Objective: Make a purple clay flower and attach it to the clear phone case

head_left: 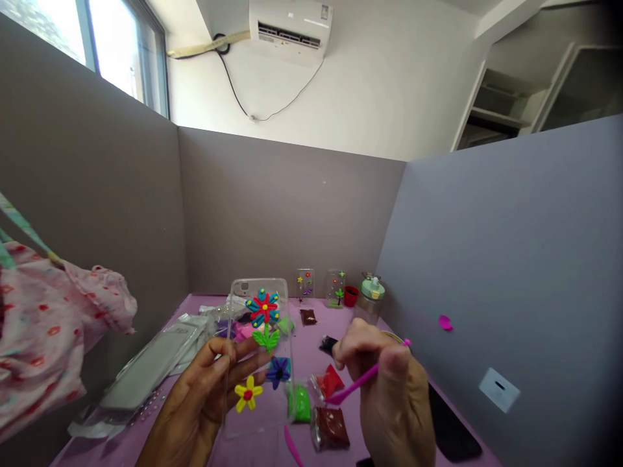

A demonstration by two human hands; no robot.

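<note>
Head view of a purple table [311,353] walled by grey partitions. The left hand [204,395] holds a clear phone case [257,357] from behind, fingers wrapped round its left edge, thumb on the front face. The case stands nearly upright, long axis running from the table up and slightly away from the viewer. Clay flowers sit on its face: a red-and-blue one [263,308] near the top with green leaves [266,338] under it, a dark blue one [278,370] lower right, a yellow one [248,393] lower left.

The right hand [389,389] is closed in a pen grip on a pink tool [357,384]. The tool slants down and to the left, its tip ending near the red clay bag [329,381], just right of the case's lower right edge and apart from it. The case thus lies left of the tool tip; the right hand is the nearer free worker, and the dark blue flower is the decoration closest to the tip.

Green clay [299,402] and a brown clay bag [331,428] lie below the tip. Two more decorated cases [305,284] stand at the back wall, beside a red cup [351,296] and a green-lidded jar [372,290]. Packaged cases [146,376] lie left.
</note>
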